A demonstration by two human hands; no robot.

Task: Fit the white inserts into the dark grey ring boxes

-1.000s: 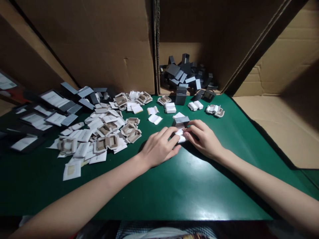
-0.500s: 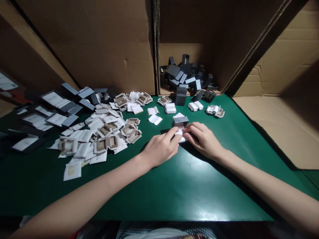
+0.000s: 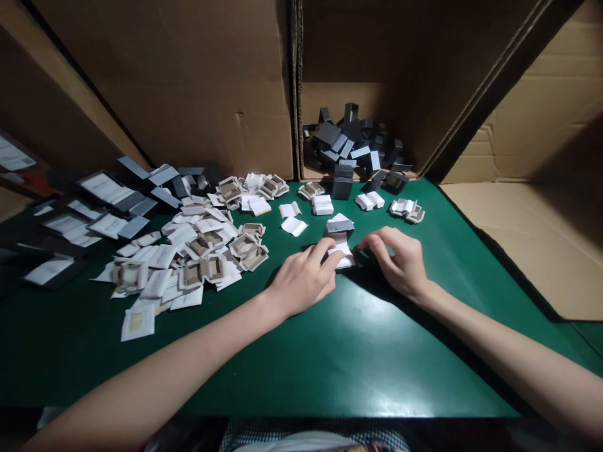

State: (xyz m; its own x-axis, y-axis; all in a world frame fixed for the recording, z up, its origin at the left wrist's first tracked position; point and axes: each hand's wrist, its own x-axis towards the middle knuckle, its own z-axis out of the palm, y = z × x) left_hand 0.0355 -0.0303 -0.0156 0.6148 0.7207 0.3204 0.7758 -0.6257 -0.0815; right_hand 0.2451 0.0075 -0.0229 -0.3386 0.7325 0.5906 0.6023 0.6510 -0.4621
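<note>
The fingers of the left hand hold the left side of a small black box, the thumb laid over the white insert at its front. That box stands open on the green table, just right of the middle of the frame, its back part upright. The right hand is just beside it, apart from the box, its fingers loosely curled and half-open. A white piece shows directly behind the box, and farther back lie a few folded white inserts. Left of centre spreads a heap of white and grey card inserts; beyond it, at the far left, are stacked black boxes. More black boxes lie jumbled in a cardboard carton at upper centre.
</note>
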